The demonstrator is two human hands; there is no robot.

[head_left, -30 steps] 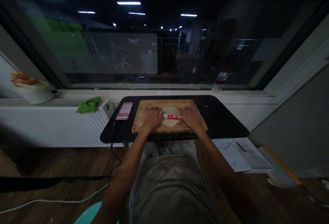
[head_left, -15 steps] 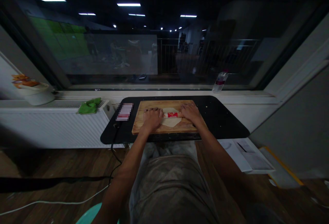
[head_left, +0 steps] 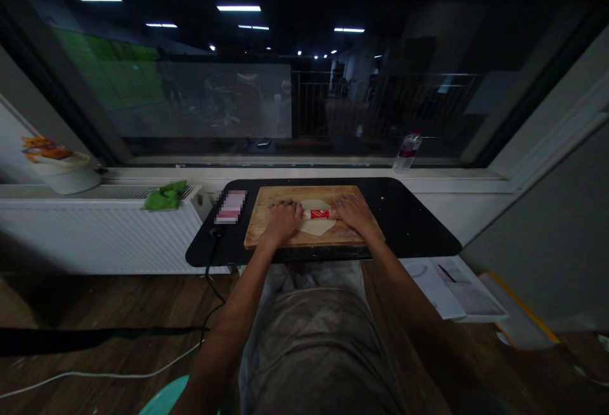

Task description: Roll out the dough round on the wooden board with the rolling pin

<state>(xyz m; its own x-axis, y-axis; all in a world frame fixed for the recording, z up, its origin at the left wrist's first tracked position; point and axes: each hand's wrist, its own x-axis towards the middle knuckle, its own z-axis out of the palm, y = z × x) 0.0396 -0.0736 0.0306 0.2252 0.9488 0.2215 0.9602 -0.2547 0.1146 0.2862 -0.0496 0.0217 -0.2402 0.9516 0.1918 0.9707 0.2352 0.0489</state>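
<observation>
A wooden cutting board lies on a small black table. On the board is a flat pale sheet of dough. A rolling pin with a red label lies across the dough. My left hand presses on the pin's left end and my right hand presses on its right end, palms down. The pin's ends are hidden under my hands.
A blurred pink-and-white item sits on the table left of the board. A green cloth lies on the radiator. A plastic bottle stands on the window sill. Cables hang from the table's left edge. Papers lie on the floor at right.
Both hands rolled the pin away from me over the dough, then drew it back slightly toward me.
</observation>
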